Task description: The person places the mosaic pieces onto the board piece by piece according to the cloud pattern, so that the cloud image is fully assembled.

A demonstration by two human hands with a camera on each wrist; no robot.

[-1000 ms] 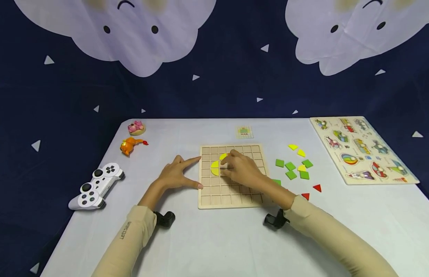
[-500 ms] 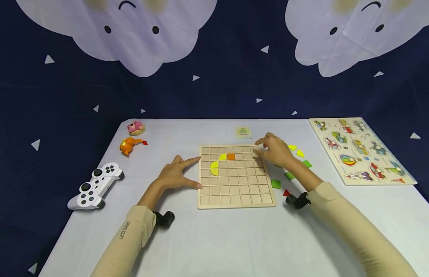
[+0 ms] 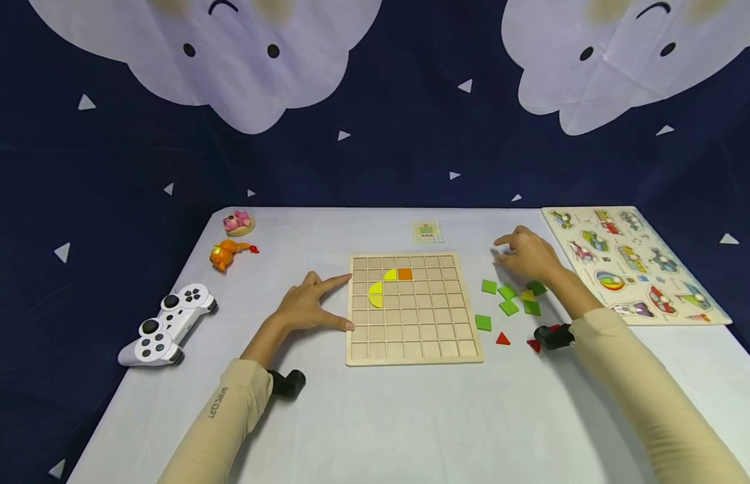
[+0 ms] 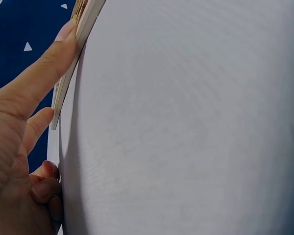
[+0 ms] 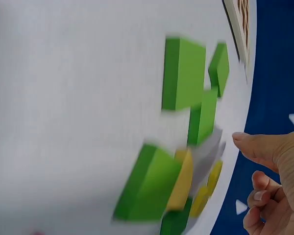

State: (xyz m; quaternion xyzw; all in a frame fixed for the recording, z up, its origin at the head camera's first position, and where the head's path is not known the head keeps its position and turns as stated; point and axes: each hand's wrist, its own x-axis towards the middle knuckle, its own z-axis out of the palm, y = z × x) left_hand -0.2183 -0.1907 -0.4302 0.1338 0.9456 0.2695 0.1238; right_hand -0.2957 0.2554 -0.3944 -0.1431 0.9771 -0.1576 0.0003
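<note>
Green squares (image 3: pixel 507 298) lie scattered just under the right hand (image 3: pixel 526 255) — fingers loosely bent, gripping nothing. The left hand (image 3: pixel 305 306) rests splayed against the grid board (image 3: pixel 411 336) — thumb and forefinger touching its edge.

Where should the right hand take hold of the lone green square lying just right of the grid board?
The green square lies flat on the table, apart from the board and the red triangle. Come from above with the right hand and pinch two opposite side edges, probably; its thin flat shape offers no other hold.

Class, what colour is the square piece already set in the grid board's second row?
Orange: the square piece sits beside a yellow piece, clearest in the head view.
</note>
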